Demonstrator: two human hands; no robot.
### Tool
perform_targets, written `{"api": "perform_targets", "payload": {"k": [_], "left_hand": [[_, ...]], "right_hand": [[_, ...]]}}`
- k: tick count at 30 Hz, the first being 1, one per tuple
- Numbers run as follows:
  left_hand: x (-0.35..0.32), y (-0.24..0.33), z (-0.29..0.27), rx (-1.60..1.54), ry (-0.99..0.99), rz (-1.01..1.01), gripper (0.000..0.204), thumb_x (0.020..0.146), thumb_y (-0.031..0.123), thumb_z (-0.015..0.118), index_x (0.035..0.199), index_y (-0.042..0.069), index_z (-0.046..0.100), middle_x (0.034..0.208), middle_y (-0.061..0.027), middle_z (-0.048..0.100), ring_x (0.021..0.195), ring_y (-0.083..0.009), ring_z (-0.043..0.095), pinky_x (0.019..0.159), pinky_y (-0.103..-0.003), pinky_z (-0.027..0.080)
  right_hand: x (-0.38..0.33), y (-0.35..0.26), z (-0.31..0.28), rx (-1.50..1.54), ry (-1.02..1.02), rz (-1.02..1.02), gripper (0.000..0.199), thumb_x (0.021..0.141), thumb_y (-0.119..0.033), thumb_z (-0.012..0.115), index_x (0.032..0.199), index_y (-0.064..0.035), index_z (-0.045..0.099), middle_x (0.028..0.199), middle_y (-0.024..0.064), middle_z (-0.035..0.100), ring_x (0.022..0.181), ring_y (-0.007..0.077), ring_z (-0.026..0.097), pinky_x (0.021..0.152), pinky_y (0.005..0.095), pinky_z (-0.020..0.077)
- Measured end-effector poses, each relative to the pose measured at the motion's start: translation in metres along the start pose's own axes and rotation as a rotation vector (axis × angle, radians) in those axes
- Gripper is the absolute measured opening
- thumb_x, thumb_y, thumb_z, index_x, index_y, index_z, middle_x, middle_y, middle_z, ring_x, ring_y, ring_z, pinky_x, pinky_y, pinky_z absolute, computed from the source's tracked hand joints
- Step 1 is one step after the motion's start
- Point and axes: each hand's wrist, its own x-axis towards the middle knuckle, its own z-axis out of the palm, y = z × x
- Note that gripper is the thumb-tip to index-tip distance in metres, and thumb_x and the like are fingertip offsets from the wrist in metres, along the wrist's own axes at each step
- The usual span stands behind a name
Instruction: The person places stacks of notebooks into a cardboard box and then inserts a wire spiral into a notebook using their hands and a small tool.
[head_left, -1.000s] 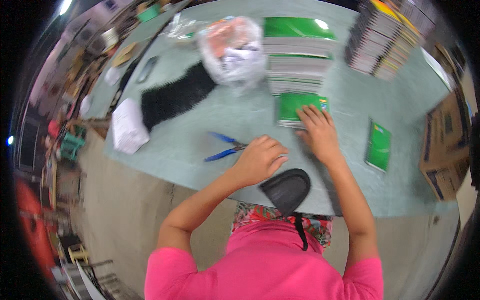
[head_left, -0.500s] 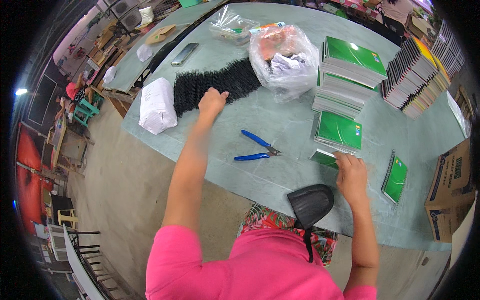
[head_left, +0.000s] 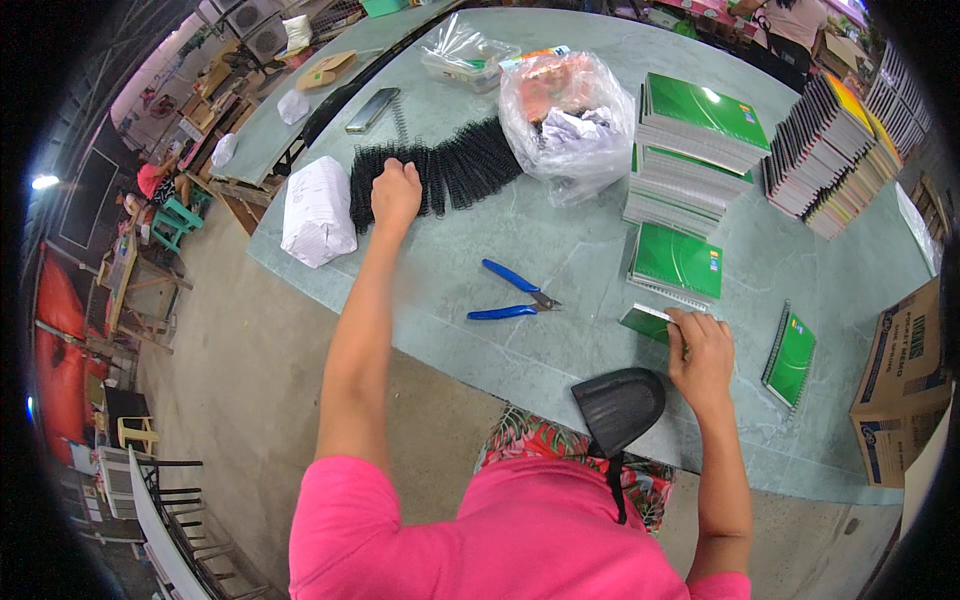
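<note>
My left hand [head_left: 396, 197] is over a spread of black plastic binding coils [head_left: 468, 165], its fingers closed among them. One coil [head_left: 400, 118] juts out past the far edge of the spread, in line with those fingers, and seems to be in their grip. In my right hand [head_left: 703, 355] a small green-covered notebook [head_left: 646, 321] is pinched by its edge, low over the table. Just beyond it lies a short stack of green spiral notebooks [head_left: 680, 262]. Blue-handled cutting pliers [head_left: 515, 290] rest, jaws apart, between my hands.
A white wrapped bundle [head_left: 318, 212], a phone [head_left: 372, 110] and a clear plastic bag [head_left: 567, 125] surround the coils. Taller notebook stacks [head_left: 700, 125] stand behind. One notebook [head_left: 790, 360] and a cardboard box [head_left: 900, 380] are at right. A black rounded pad [head_left: 620, 410] sits at the table's near edge.
My left hand has shifted left and away from me over the coils, and one coil now sticks out at the far side. My right hand keeps the notebook in nearly the same place.
</note>
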Motion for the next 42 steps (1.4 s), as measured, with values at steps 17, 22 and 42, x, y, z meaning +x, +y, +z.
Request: {"api": "perform_targets", "payload": {"k": [17,22,42], "left_hand": [[-0.095,0.034,0.014,-0.068,-0.298,0.538,0.019,0.076,0.016,0.066,0.089,0.003,0.061,0.081,-0.0159,0.062,0.085,-0.0333,0.058,0.076,-0.042,0.045],[-0.07,0.058,-0.013,-0.279,-0.347,0.19,0.018,0.076,0.018,0.066,0.081,0.003,0.059,0.079,-0.0156,0.06,0.079,-0.0329,0.056,0.073,-0.042,0.044],[-0.14,0.122,-0.065,-0.941,-0.684,0.317,0.016,0.089,0.009,0.055,0.1,0.0,0.061,0.087,-0.0067,0.063,0.07,-0.0115,0.057,0.064,-0.025,0.046]], "right_hand": [[0.004,-0.008,0.009,0.038,0.012,0.015,0.022,0.075,-0.008,0.063,0.095,-0.0152,0.065,0.069,0.0018,0.056,0.068,0.0212,0.054,0.061,0.035,0.0366],[0.006,-0.008,0.005,0.059,-0.01,0.049,0.02,0.074,-0.008,0.064,0.093,-0.0151,0.066,0.069,0.0019,0.056,0.068,0.0212,0.054,0.062,0.0352,0.0367],[0.019,-0.012,0.019,0.066,0.012,0.082,0.017,0.078,-0.016,0.064,0.094,-0.0121,0.066,0.078,0.0048,0.064,0.076,0.0245,0.06,0.066,0.0365,0.0408]]}}
